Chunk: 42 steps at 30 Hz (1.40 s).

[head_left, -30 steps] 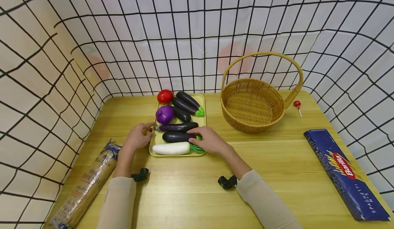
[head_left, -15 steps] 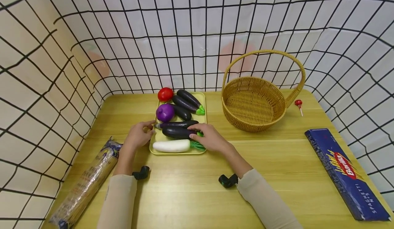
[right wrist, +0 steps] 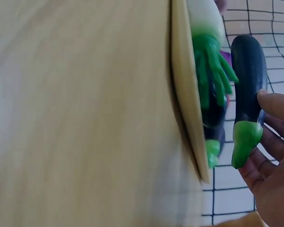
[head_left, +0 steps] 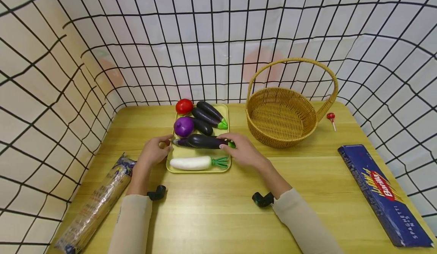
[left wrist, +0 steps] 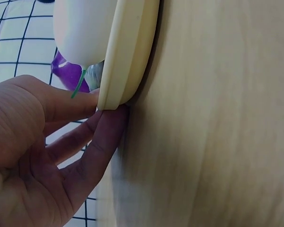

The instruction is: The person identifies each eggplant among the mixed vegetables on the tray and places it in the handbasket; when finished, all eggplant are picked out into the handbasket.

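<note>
R hand [head_left: 244, 152] lifts an eggplant [head_left: 206, 141] by its green stem end; L hand [head_left: 154, 152] pinches the tray [head_left: 198, 169] edge.

Near to far: L fingers [left wrist: 97, 142] curl under the tray's corner w/ thumb on top, likely to steady it. R fingers wrap the eggplant's stem end, which sits just above the tray, over the white radish [head_left: 191, 163]. Beyond: purple onion [head_left: 183, 126], more eggplants, tomato [head_left: 184, 106]. Wicker basket [head_left: 281, 132] far right, nothing between. Spaghetti box [head_left: 384, 193] well apart.

The left hand [left wrist: 42, 156] pinches the yellow tray [left wrist: 130, 52] corner.
</note>
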Tool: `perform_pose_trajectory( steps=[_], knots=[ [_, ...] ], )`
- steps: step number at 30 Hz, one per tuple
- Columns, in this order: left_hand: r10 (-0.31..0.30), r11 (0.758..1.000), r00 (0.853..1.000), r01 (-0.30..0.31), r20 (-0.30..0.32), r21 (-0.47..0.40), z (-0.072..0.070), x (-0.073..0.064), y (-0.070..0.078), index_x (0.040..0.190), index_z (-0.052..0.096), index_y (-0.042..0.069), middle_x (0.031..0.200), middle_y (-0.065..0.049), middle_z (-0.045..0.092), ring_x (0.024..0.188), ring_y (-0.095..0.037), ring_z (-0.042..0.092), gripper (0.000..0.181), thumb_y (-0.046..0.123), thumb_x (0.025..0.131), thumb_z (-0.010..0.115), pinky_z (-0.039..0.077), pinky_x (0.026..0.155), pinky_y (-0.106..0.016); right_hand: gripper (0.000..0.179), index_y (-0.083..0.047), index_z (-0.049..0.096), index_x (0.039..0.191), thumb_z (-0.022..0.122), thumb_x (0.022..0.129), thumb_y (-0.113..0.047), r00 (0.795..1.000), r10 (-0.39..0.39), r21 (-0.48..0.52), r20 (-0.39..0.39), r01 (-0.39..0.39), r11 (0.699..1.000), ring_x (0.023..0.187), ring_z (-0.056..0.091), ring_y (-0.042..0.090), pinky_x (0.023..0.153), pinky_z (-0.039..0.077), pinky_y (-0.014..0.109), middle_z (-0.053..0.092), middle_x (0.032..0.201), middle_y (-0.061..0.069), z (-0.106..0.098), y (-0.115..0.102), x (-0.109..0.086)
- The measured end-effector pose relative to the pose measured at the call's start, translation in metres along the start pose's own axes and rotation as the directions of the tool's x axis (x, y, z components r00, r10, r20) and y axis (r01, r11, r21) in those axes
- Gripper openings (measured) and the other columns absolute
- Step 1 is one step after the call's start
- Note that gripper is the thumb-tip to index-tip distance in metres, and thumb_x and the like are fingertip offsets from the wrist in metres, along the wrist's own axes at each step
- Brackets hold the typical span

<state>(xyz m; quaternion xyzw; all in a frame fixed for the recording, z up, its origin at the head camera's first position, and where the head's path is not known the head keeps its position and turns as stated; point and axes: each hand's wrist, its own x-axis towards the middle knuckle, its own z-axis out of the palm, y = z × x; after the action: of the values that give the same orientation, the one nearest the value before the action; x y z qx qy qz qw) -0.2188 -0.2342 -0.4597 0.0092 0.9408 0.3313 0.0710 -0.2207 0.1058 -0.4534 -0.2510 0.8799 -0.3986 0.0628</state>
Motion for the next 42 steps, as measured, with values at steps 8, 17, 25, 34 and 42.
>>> perform_pose_trajectory(
  steps=[8,17,25,34,42],
  knots=[
    [-0.007,1.000,1.000,0.007,0.006,-0.027,-0.001,-0.001,-0.002,0.150,0.055,0.013,0.129,-0.017,0.067,0.059,-0.017,0.035,0.051,0.017,0.100,0.063,0.038,0.058,-0.032,0.036,-0.012,0.066,0.137,0.064,0.103,-0.024,0.996,-0.006,-0.045,-0.087,0.002,0.999,0.131,0.058,0.032,0.110,0.047,0.052,0.066,0.139,0.011,-0.028,0.006,-0.011],
    [-0.005,1.000,1.000,0.005,0.009,-0.030,-0.002,-0.002,-0.002,0.151,0.054,0.012,0.130,-0.016,0.067,0.061,-0.018,0.037,0.051,0.016,0.100,0.063,0.038,0.058,-0.032,0.037,-0.014,0.063,0.140,0.061,0.105,-0.027,0.993,0.024,-0.033,-0.116,-0.028,0.999,0.122,0.058,0.031,0.102,0.047,0.051,0.063,0.139,0.012,-0.068,0.011,-0.024],
    [-0.007,1.000,1.000,0.007,0.010,-0.015,-0.002,-0.003,-0.003,0.151,0.054,0.013,0.130,-0.015,0.067,0.089,-0.029,0.051,0.052,0.017,0.101,0.062,0.037,0.066,-0.033,0.036,-0.017,0.063,0.138,0.062,0.104,-0.030,0.978,0.089,-0.074,-0.188,-0.104,0.992,0.121,0.056,0.034,0.101,0.045,0.054,0.062,0.139,0.013,-0.107,0.032,-0.035],
    [-0.001,1.000,1.000,0.001,0.004,-0.031,-0.002,-0.001,-0.004,0.151,0.055,0.014,0.130,-0.016,0.067,0.074,-0.024,0.042,0.051,0.016,0.100,0.063,0.035,0.060,-0.032,0.039,-0.014,0.063,0.140,0.063,0.104,-0.029,0.956,0.190,-0.127,-0.223,-0.221,0.967,0.125,0.054,0.043,0.100,0.045,0.060,0.060,0.142,0.021,-0.142,0.060,-0.040],
    [0.000,0.999,1.000,0.001,0.011,-0.050,-0.001,0.001,-0.002,0.150,0.055,0.014,0.129,-0.017,0.067,0.064,-0.022,0.035,0.051,0.017,0.100,0.064,0.035,0.058,-0.033,0.038,-0.012,0.060,0.140,0.062,0.105,-0.024,0.949,0.247,-0.175,-0.196,-0.282,0.943,0.124,0.051,0.043,0.101,0.043,0.063,0.057,0.140,0.023,-0.165,0.096,-0.027]
  ],
)
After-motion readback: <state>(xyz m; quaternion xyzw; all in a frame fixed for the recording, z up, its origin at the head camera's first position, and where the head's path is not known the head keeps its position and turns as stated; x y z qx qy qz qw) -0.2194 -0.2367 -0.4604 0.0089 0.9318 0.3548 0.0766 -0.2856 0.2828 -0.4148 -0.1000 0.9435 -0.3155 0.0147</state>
